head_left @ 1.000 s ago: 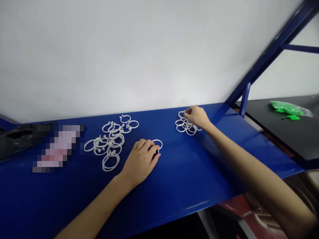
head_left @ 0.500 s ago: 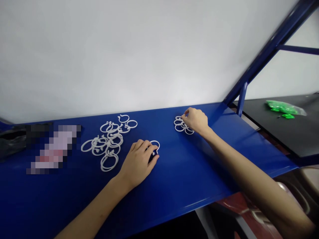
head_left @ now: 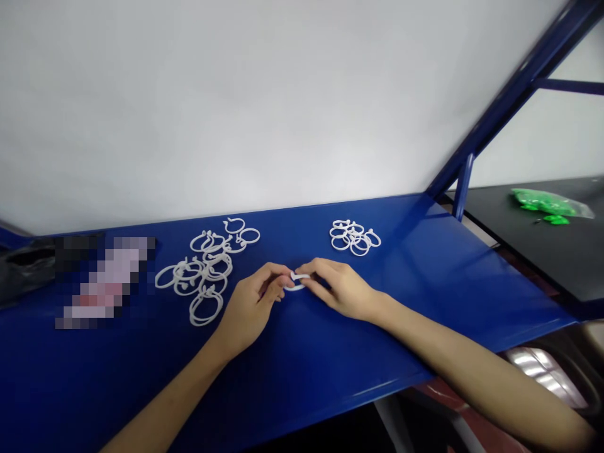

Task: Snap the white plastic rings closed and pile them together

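A white plastic curtain ring is pinched between both hands, just above or on the blue tabletop. My left hand grips its left side with thumb and fingers. My right hand closes on its right side, fingertips almost meeting those of the left. The fingers hide part of the ring, so whether its clasp is fastened cannot be seen. Left of my left hand lies a large loose group of similar rings, several with knobbed ends showing. Beyond my right hand is a smaller overlapping cluster of rings.
The blue table runs along a pale wall. At the left lie a blurred-out pink packet and a black plastic bag. A blue slanted frame rises at right, before a black table with a green-filled clear bag.
My right hand has come back from the right cluster, where another ring now shows at its right side. It has joined my left hand at the ring, which both now hold.
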Available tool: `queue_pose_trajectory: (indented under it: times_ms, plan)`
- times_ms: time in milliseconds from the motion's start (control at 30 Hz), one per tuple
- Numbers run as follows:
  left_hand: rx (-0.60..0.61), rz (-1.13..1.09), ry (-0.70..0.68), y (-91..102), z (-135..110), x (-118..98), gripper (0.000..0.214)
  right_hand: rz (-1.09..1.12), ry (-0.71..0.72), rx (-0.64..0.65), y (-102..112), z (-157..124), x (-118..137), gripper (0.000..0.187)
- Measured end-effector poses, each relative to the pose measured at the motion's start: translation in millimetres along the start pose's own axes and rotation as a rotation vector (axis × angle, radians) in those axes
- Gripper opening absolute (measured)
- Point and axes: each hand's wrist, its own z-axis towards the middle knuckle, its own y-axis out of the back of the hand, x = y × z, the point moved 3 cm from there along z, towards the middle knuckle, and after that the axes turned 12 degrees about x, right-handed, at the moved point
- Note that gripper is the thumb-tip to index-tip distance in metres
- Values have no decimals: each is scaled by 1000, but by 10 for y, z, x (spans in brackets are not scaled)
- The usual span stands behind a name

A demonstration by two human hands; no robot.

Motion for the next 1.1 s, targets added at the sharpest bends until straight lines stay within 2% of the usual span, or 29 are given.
queue_pose_trajectory:
  times_ms: [100,200,367,567,700,800,867,900,1000,1100]
  plan:
    - [-27,-192,33,1,1,20,31,99,-31,-106,7,-4,-12,9]
    - [-58,-215,37,-6,7,38,29,133,-16,-133,10,-5,16,9]
    - [-140,-40,19,-28,-35,51,22,79,22,-47,-29,-29,52,20]
    - [-176,209,-110,-70,-97,-36,17,-32,109,68,-107,-83,65,25]
    - [-158,308,-172,-52,-63,-85,14,-109,67,50,-42,-12,65,24]
    - [-174,451,-209,-3,-15,-92,25,-178,-84,-80,260,69,-122,21]
    - [-205,613,-242,47,21,-62,30,-277,-341,-222,583,77,-400,18]
    - [-219,703,-247,78,43,-31,31,-315,-459,-252,743,71,-561,17]
    - [-240,926,-189,186,118,117,40,-291,-752,-182,1109,43,-1050,17]
    - [-258,1054,-87,291,171,276,50,-185,-895,-48,1240,37,-1375,20]
